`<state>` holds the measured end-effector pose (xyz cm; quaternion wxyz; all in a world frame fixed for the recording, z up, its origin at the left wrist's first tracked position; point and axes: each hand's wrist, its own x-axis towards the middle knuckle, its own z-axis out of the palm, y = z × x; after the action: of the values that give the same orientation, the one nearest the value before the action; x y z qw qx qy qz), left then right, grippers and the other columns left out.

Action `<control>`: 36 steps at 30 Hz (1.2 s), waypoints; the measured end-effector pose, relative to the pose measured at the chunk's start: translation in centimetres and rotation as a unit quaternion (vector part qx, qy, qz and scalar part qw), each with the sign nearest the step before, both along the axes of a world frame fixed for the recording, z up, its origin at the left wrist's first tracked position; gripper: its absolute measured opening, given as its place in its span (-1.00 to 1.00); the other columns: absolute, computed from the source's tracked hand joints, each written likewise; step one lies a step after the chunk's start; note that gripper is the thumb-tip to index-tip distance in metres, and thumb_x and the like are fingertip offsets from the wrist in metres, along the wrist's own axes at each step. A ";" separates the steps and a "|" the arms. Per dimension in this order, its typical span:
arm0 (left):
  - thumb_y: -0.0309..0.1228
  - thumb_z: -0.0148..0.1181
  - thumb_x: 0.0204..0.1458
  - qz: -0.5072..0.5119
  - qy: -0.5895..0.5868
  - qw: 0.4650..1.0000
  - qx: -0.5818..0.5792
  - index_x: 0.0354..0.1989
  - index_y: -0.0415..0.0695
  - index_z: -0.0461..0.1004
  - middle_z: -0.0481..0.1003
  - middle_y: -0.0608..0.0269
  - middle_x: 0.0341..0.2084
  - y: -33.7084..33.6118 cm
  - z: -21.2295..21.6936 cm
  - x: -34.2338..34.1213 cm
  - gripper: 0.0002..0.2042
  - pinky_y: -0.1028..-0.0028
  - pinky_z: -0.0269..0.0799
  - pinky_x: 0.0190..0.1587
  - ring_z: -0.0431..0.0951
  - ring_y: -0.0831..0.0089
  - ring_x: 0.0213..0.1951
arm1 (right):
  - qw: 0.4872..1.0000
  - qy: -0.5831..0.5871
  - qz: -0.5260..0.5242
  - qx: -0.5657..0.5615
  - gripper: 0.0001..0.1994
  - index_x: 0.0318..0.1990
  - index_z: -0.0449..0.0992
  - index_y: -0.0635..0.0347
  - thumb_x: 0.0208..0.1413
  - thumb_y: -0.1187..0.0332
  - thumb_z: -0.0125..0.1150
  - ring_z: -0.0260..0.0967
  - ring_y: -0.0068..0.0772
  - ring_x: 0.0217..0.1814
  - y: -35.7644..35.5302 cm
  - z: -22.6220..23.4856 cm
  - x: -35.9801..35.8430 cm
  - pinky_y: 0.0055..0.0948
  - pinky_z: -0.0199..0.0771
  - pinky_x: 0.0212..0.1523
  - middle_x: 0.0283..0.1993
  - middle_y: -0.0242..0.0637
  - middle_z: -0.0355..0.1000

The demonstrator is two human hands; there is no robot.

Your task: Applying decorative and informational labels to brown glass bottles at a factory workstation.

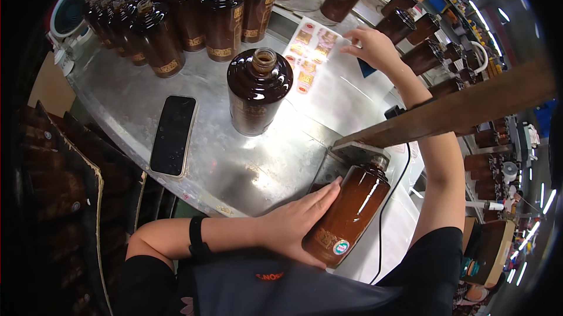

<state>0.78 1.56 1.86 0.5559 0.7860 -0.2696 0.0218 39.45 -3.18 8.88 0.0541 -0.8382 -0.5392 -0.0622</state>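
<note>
A brown glass bottle (350, 213) with gold print and a small round sticker lies tilted in front of me, its neck pointing away. My left hand (299, 219) grips its left side, fingers laid along the glass. Farther off, my right hand (373, 49) reaches over the right edge of a white sheet of red and gold stickers (311, 55). Its thumb and forefinger are apart, and nothing shows between them. Another dark brown bottle (258, 93), uncapped, stands upright on the metal table (229, 169) just short of the sheet.
Several uncapped bottles (187, 14) crowd the far left, beside a round green-framed fan or mirror (71, 11). A black phone (174, 134) lies at the table's left. A wooden bar (451, 107) slants over my right forearm, with a black cable (388, 198) below. More bottles (399, 22) stand far right.
</note>
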 end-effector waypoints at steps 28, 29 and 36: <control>0.08 0.55 -0.33 -0.056 0.033 0.998 0.027 0.41 -0.44 -0.36 -0.23 -0.38 0.40 0.0 0.4 0.8 0.36 0.19 0.02 0.40 -0.07 -0.21 0.41 | 0.797 0.430 -0.077 0.417 -0.71 -0.06 0.58 0.32 0.21 0.27 0.24 0.44 -0.63 -0.33 -5.0 0.6 -1.6 -0.59 0.45 -0.28 -0.23 -0.38 0.56; 0.07 0.56 -0.35 -0.044 0.037 0.998 0.012 0.42 -0.38 -0.40 -0.23 -0.37 0.41 0.0 0.2 0.7 0.38 0.15 -0.04 0.42 -0.10 -0.23 0.42 | 0.795 0.416 -0.110 0.428 -0.71 -0.06 0.58 0.32 0.21 0.27 0.24 0.44 -0.63 -0.33 -8.4 1.0 -2.5 -0.59 0.45 -0.28 -0.23 -0.38 0.56; -0.13 0.65 -0.47 -0.033 0.092 0.992 -0.073 0.45 -0.28 -0.34 -0.01 -0.18 0.36 -1.0 -0.1 0.7 0.39 0.13 0.01 0.40 0.04 -0.08 0.39 | 0.709 0.426 -0.357 0.433 -0.76 -0.08 0.56 0.36 0.14 0.41 0.24 0.40 -0.60 -0.47 -33.5 -1.0 -10.2 -0.61 0.42 -0.36 -0.35 -0.37 0.50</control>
<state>1.50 0.55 1.72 0.6346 0.7327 -0.2407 -0.0499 29.29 -36.65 7.90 0.6087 -0.7904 -0.0331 0.0605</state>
